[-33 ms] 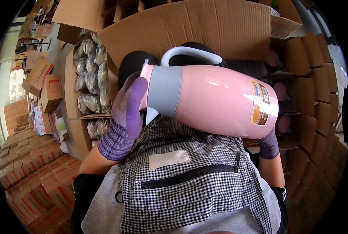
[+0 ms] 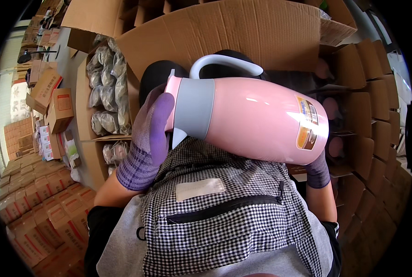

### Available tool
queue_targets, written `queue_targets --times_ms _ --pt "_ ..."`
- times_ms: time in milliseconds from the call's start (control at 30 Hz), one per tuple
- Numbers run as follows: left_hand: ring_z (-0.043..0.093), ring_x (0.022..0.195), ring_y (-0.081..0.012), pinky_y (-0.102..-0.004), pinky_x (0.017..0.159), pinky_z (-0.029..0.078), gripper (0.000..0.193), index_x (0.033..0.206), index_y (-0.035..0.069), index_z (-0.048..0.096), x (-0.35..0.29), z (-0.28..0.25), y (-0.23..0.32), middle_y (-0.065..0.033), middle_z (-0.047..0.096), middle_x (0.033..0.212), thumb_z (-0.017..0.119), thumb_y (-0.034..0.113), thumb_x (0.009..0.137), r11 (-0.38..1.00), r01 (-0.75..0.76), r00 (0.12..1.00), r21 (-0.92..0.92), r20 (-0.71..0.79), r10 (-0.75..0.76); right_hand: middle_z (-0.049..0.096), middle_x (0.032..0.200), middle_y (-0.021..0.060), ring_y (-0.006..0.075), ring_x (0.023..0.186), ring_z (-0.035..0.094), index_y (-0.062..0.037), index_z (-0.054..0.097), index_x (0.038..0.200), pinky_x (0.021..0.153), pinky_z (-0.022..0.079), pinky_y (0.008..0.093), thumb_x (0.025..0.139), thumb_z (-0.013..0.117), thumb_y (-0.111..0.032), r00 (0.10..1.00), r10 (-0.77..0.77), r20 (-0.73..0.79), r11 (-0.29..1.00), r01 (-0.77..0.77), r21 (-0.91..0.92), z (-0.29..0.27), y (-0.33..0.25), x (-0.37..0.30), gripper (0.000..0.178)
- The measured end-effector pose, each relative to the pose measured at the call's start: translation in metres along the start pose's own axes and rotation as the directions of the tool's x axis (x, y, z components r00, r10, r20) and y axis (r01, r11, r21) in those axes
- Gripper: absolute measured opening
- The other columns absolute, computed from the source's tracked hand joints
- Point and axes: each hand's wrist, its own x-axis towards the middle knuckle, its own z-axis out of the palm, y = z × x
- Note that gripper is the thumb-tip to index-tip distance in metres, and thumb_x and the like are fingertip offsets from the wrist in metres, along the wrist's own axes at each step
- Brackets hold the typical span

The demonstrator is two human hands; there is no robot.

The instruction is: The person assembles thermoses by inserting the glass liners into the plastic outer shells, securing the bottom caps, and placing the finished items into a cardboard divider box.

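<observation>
Stacked boxes (image 2: 35,198) fill the left side, and an open carton (image 2: 224,39) stands just ahead of the person's knees. A checked apron (image 2: 206,237) covers the lap. Above its upper edge, between both gloved hands, the pink jug (image 2: 256,120) lies sideways, base to the right. The left hand (image 2: 152,122) grips its lid end, thumb toward the person; the right hand (image 2: 317,171) is at the base, mostly hidden, so its grasp cannot be told. The grey handle (image 2: 226,60) points away, the label (image 2: 307,122) faces up, and the small spout (image 2: 178,137) points toward the apron.
</observation>
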Motion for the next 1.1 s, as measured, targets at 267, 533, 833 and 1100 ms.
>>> queue_targets --times_ms 267,533,833,1100 --pt "0.062 0.117 -0.0224 -0.0341 0.103 0.047 0.077 0.145 -0.009 0.045 0.009 0.008 0.02 -0.0172 0.063 0.129 0.057 0.051 0.098 0.977 0.145 0.955 -0.158 -0.234 -0.18 0.064 0.139 0.0093 0.0179 0.118 0.066 -0.0057 0.056 0.145 0.097 0.059 0.0337 0.089 0.082 -0.01 0.974 0.219 0.058 0.746 -0.206 0.633 0.024 0.012 -0.005 0.062" --pt "0.054 0.134 -0.0323 -0.0439 0.111 0.045 0.08 0.152 -0.008 0.035 0.009 0.001 0.025 -0.0237 0.053 0.146 0.047 0.048 0.097 0.965 0.08 0.94 -0.249 -0.304 -0.157 0.062 0.14 0.0122 0.0198 0.125 0.061 -0.0012 0.052 0.146 0.109 0.049 0.0371 0.076 0.087 -0.021 0.978 0.194 -0.078 0.775 -0.104 0.623 0.027 -0.05 0.029 0.081" --pt "0.063 0.12 -0.0309 -0.0445 0.102 0.05 0.06 0.143 -0.001 0.048 0.005 -0.07 -0.006 -0.0182 0.062 0.134 0.042 0.042 0.102 0.987 0.141 0.868 0.083 -0.49 -0.082 0.059 0.14 0.0192 0.0303 0.129 0.058 0.0045 0.041 0.152 0.108 0.05 0.0455 0.085 0.071 -0.041 0.965 0.164 -0.206 0.491 0.101 0.865 0.023 -0.007 0.003 0.087" --pt "0.066 0.111 -0.0269 -0.0409 0.091 0.055 0.053 0.134 -0.003 0.056 0.002 -0.08 -0.021 -0.0156 0.066 0.127 0.059 0.036 0.098 0.959 0.083 0.872 0.271 -0.485 0.062 0.059 0.139 0.021 0.0321 0.126 0.061 0.0028 0.043 0.152 0.107 0.051 0.0438 0.08 0.071 -0.055 0.94 0.226 -0.254 0.729 0.01 0.684 0.013 0.006 0.003 0.097"
